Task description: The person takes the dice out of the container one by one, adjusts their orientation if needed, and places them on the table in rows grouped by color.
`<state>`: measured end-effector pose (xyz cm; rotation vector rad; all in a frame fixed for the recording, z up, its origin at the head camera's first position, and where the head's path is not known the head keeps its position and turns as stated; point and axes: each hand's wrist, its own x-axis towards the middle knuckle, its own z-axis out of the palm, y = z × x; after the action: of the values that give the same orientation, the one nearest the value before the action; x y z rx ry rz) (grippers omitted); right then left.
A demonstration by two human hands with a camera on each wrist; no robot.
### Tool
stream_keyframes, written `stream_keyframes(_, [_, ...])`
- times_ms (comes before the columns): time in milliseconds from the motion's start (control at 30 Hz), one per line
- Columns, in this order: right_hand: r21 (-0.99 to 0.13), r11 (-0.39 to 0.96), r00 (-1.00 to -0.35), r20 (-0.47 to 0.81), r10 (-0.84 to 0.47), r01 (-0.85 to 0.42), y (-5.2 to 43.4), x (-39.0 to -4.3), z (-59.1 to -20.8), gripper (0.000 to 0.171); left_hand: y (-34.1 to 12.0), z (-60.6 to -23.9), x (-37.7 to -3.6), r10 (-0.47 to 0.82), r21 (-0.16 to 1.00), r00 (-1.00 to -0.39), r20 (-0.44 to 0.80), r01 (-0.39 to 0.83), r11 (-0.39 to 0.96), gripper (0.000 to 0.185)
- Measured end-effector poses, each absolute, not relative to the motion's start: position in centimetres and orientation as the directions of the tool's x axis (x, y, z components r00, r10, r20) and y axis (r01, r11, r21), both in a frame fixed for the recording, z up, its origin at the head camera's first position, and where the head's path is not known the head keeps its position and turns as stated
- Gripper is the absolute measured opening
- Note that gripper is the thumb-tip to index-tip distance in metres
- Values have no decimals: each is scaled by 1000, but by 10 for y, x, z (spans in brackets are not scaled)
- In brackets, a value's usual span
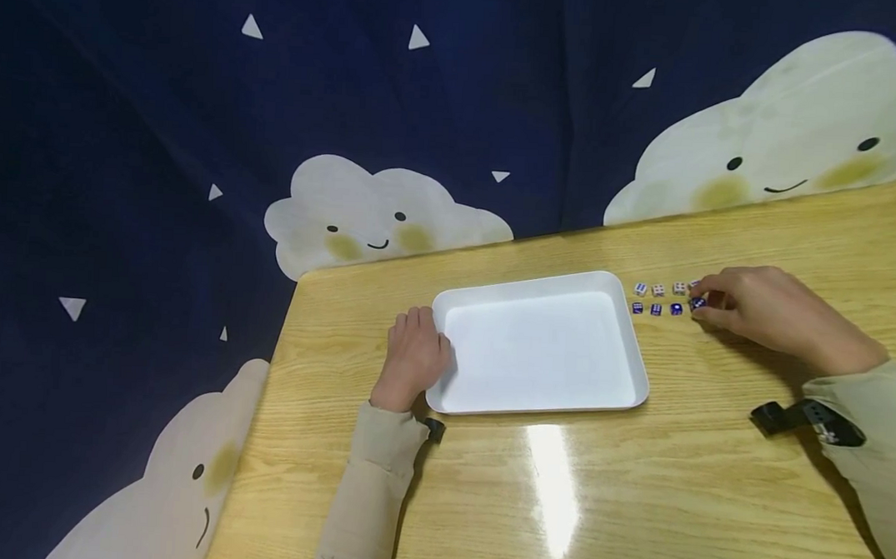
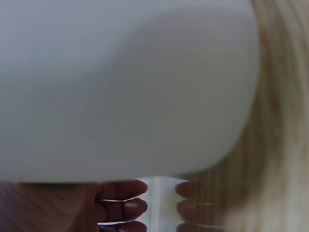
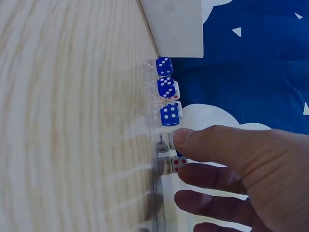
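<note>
A white rectangular tray (image 1: 538, 350) lies on the wooden table. At its left wall my left hand (image 1: 417, 353) grips the rim; in the left wrist view the tray wall (image 2: 125, 96) fills most of the picture, with fingertips (image 2: 133, 209) below it. To the right of the tray stand two short rows of dice, white dice (image 1: 658, 289) behind and blue dice (image 1: 656, 309) in front. My right hand (image 1: 773, 314) pinches the rightmost blue die (image 1: 698, 304) between thumb and finger, and the thumb hides much of it in the right wrist view. Another white die (image 3: 179, 163) shows close by the fingers.
The wooden table (image 1: 634, 496) runs back to a dark blue curtain (image 1: 456, 88) printed with clouds and triangles. A black strap (image 1: 810, 420) sits around the right wrist. Light reflects off the tabletop in front of the tray.
</note>
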<state>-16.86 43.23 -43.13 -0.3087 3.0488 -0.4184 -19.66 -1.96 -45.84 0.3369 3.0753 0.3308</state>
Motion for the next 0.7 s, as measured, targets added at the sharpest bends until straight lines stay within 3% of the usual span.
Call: stream_keyframes(700, [-267,950,-983,-36,-181,-165,436,-167,-431,35,-20,-457,-197,224,218,-975,-10,217,952,34])
